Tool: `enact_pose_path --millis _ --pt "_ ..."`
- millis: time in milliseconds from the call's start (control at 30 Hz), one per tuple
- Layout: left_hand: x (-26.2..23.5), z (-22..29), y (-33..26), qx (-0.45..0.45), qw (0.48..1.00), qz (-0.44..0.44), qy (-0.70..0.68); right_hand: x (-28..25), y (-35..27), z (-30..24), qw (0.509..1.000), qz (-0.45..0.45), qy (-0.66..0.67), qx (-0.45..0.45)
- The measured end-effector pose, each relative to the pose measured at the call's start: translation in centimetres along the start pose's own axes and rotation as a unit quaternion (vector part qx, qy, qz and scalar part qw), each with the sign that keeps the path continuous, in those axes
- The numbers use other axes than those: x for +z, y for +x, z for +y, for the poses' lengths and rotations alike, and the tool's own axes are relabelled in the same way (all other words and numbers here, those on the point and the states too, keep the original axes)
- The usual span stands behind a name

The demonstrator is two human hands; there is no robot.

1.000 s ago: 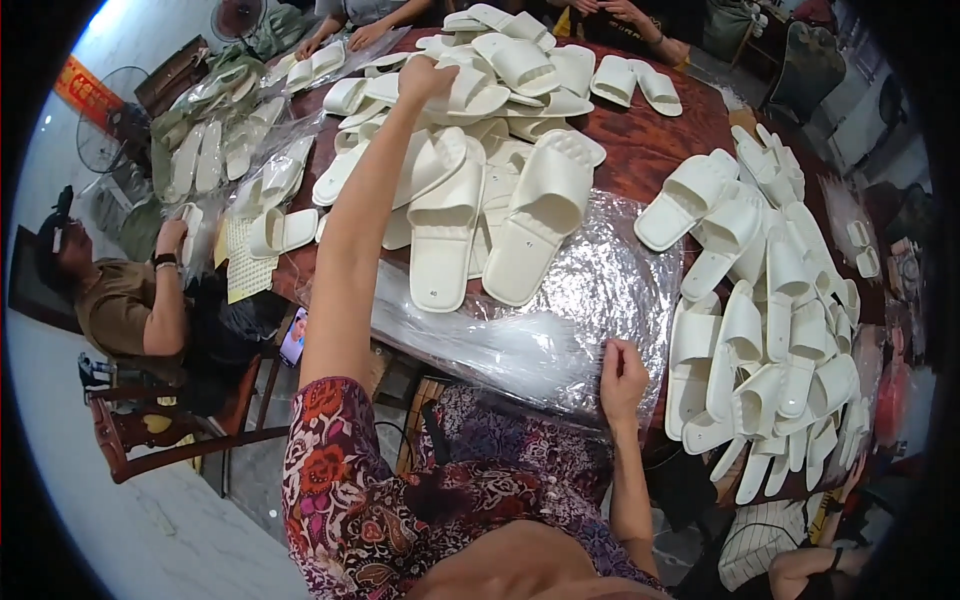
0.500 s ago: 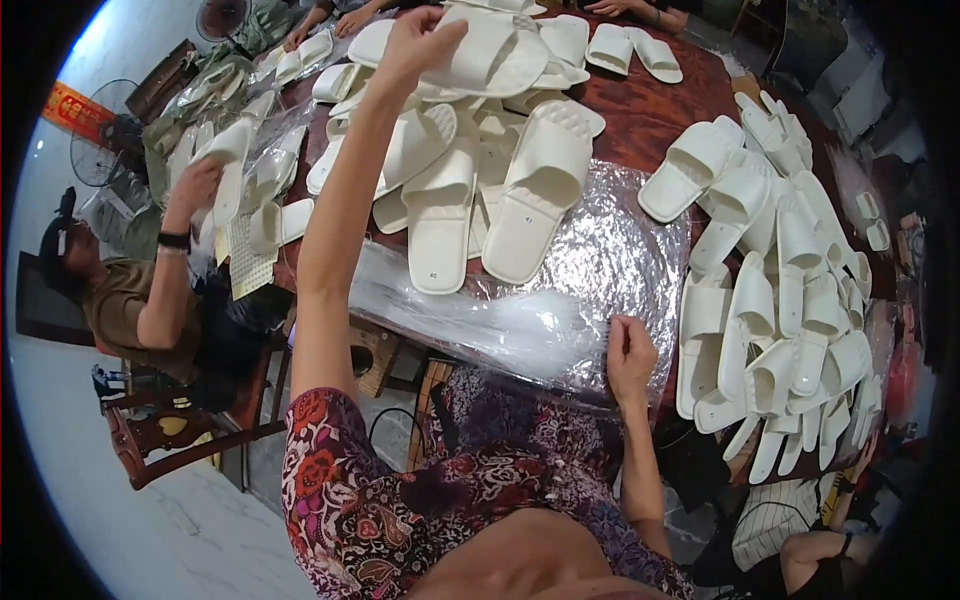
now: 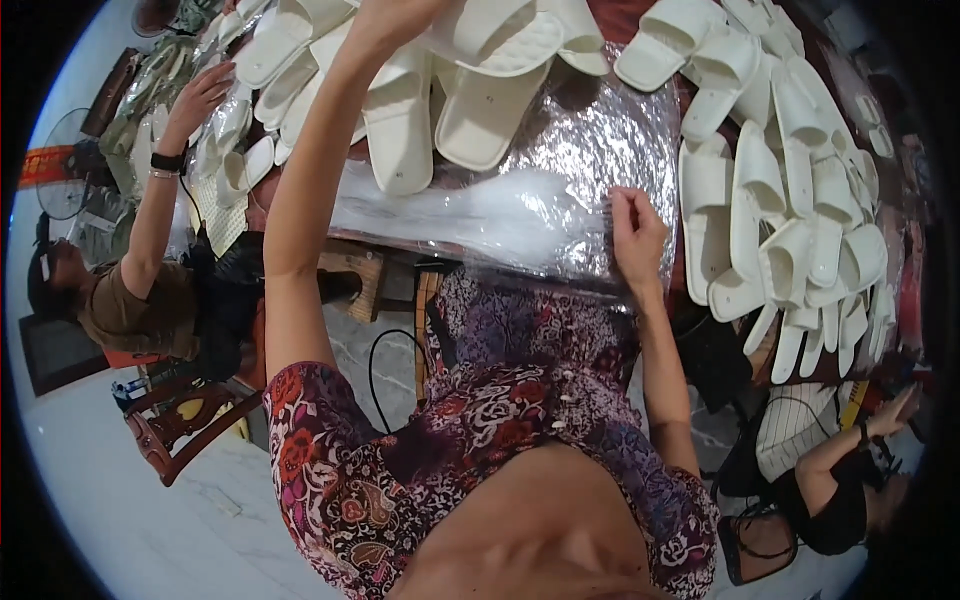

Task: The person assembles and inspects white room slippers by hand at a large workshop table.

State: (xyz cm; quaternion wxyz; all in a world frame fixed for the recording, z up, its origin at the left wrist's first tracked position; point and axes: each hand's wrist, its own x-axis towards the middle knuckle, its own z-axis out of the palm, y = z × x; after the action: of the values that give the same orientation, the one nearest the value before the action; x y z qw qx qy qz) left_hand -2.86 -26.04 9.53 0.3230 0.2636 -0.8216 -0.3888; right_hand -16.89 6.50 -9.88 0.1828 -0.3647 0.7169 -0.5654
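My left hand [image 3: 400,18] reaches to the upper edge of the head view, where its fingers are cut off. It holds a white slipper [image 3: 515,45] with a bumpy insole, tilted over other slippers. Beneath that one lies another white slipper [image 3: 485,115], heel toward me, with a further slipper [image 3: 400,150] left of it. My right hand [image 3: 638,238] rests over a stack of clear plastic bags [image 3: 590,140]. Its fingers are curled together; whatever lies in them is hidden.
A large heap of white slippers [image 3: 790,200] covers the table's right side. At the left, a seated person [image 3: 140,300] reaches toward more slippers and bagged pairs. Another person [image 3: 835,490] sits at lower right. A wooden chair [image 3: 190,425] stands at lower left.
The view has tipped, so the table sits higher in it. The slipper in my left hand has come nearer, over the slippers on the table. My right hand stays by the bags.
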Motion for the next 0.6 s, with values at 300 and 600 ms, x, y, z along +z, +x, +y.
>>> enact_pose_path --millis 300,600 --pt "1.8 -5.5 -5.5 0.075 0.973 0.107 0.188 -3.7 -0.4 -5.5 0.966 -0.048 0.236 0.097" --pt "8.2 5.2 -20.1 -0.12 0.913 -0.305 -0.243 -0.2 -2.4 -12.8 0.908 -0.172 0.367 0.106"
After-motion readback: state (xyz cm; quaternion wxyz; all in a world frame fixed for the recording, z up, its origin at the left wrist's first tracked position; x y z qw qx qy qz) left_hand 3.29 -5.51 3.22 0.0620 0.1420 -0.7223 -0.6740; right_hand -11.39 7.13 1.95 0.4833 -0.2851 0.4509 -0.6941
